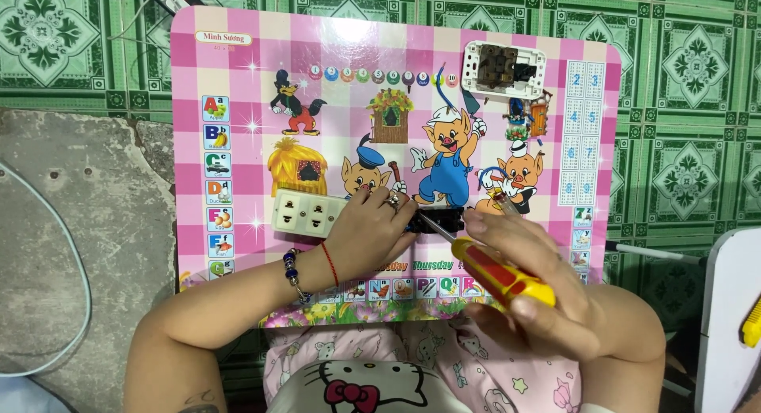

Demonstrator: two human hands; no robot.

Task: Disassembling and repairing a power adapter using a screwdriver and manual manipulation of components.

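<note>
A person's left hand (372,227) presses a black part (436,220) near the middle of a pink tabletop (238,88), beside a cream socket (307,213). The right hand (539,282) grips a red-yellow screwdriver (499,274), tip on the part.

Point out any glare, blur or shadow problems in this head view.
Head view: glare whitens the top edge of the pink lap board; the yellow-and-red screwdriver handle and right hand are soft, close to the lens; the left hand throws only faint shadow; the green tiled floor is evenly lit.
</note>
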